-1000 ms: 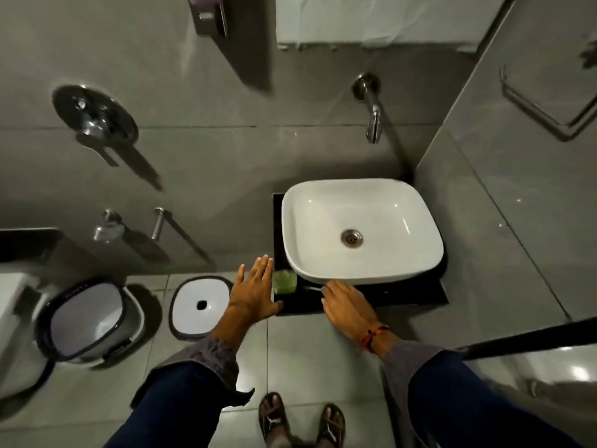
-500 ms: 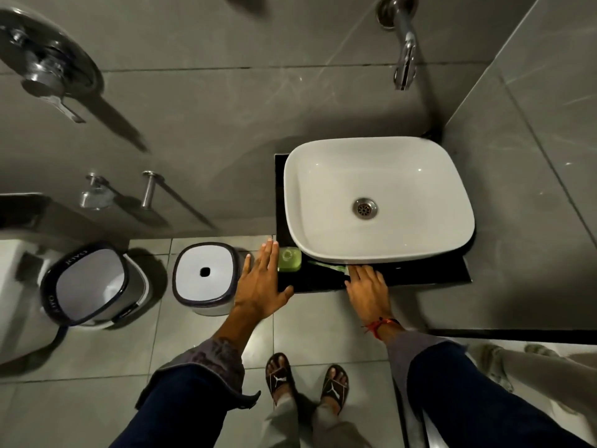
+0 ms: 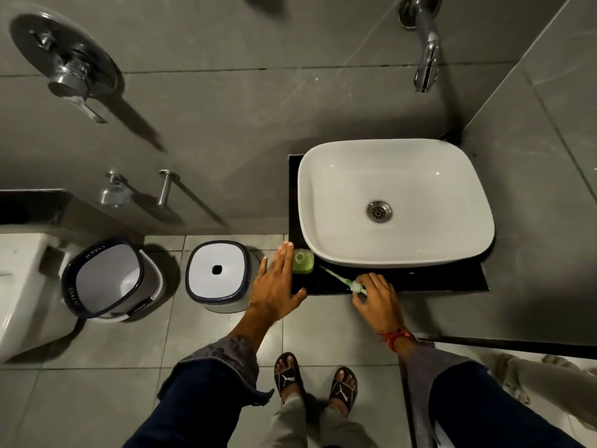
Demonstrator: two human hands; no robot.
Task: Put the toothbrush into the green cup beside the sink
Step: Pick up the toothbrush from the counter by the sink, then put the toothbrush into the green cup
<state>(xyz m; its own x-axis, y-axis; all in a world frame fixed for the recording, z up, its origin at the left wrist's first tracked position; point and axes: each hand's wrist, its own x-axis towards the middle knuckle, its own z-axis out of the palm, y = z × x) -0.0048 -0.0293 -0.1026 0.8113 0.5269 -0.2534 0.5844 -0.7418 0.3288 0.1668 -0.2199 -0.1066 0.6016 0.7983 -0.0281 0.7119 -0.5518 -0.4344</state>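
Now your right hand (image 3: pixel 374 297) pinches the toothbrush (image 3: pixel 342 280) by its thick end, on the black counter (image 3: pixel 436 281) before the sink (image 3: pixel 395 202) — head aimed at the cup (image 3: pixel 302 261). Your left hand (image 3: pixel 276 286) lies spread flat beside that cup — likely to steady it.

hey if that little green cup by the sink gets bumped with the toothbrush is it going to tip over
Possibly. The green cup looks small and probably light plastic, so a nudge might slide or tip it on the glossy black counter. The left hand lies open beside it and could steady it.
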